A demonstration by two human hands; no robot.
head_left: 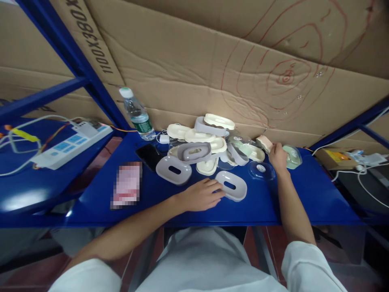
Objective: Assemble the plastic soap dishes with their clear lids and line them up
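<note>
The left hand (pixel 204 195) lies palm down, fingers extended, with fingertips at the left rim of a grey oval slotted dish (pixel 240 188) near the front edge of the blue worktop (pixel 252 213). Whether this grip is closed on the rim cannot be told. The right hand (pixel 278 157) has bent fingers beside a beige piece (pixel 265 143) and a green container (pixel 293 157); its hold cannot be determined. A clear lid (pixel 261 172) lies left of the right wrist.

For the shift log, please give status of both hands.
Left hand at nearer grey dish; dish on blue table. Right hand at pinkish piece, grip unclear. Clear plastic piece between hands.
</note>
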